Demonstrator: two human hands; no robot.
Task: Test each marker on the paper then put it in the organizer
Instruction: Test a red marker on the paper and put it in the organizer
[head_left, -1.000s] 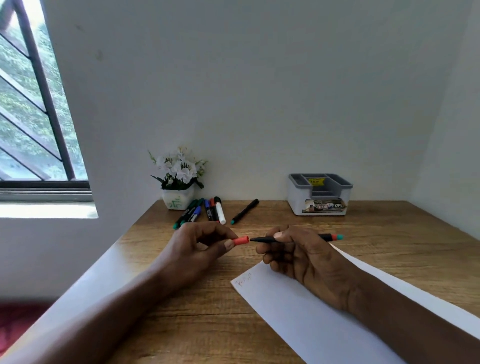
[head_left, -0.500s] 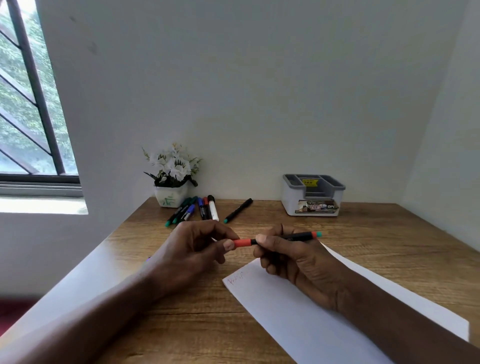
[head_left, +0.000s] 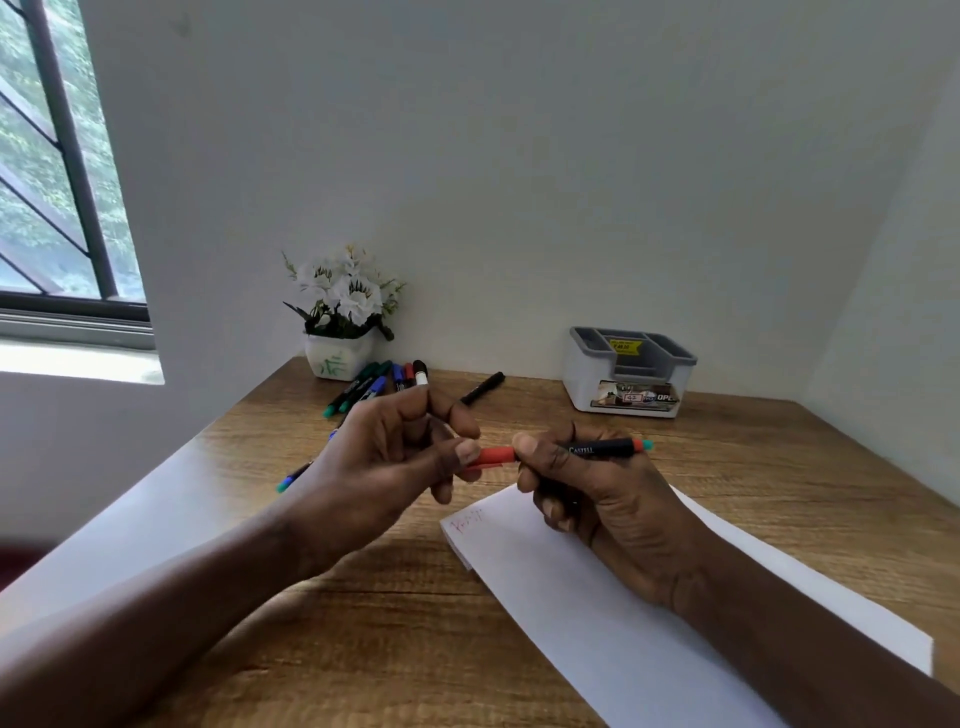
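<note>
Just above the paper (head_left: 571, 623), one marker (head_left: 605, 448) is held at both ends.
Left grip (head_left: 395, 457) pinches its red cap (head_left: 493, 456); right grip (head_left: 597, 499) curls round the black barrel; the organizer (head_left: 628, 371) stands well behind.

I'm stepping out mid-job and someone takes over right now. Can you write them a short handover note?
Left hand: fingers pinch the red cap at the marker's front end.
Right hand: grips the black marker by its barrel, above the paper.
Done: a red scribble on the paper's corner.
Left: put this marker in the organizer, which shows no markers; then test the pile of markers by the flower pot and the lone black marker.
</note>
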